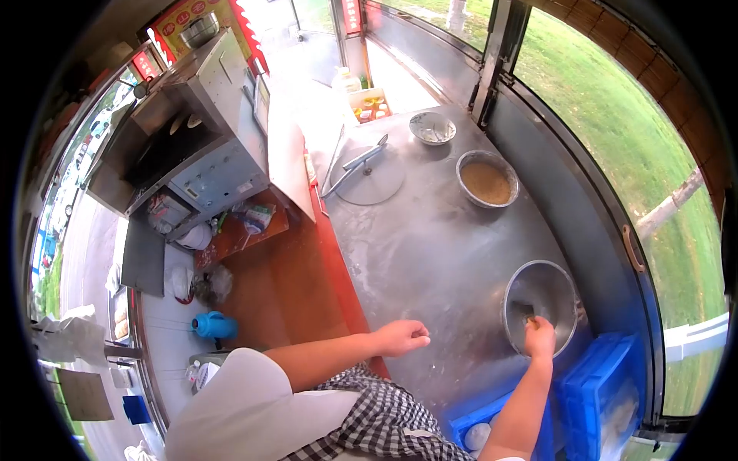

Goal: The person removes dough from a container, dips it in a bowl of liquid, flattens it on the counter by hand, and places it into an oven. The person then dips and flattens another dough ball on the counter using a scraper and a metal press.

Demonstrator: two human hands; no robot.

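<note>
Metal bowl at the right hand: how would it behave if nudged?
The metal bowl is probably stiff, given its smooth metal wall. It's likely light for its size: little shows inside, though the right hand hides part. On the shiny tabletop it may slide before tipping, but its base is hidden.

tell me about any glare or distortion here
Head view: fisheye bending curves the dark side panel, and the corners go black; head view: glare washes out the background past the steel counter; head view: the item in the right hand is too small to identify.
</note>
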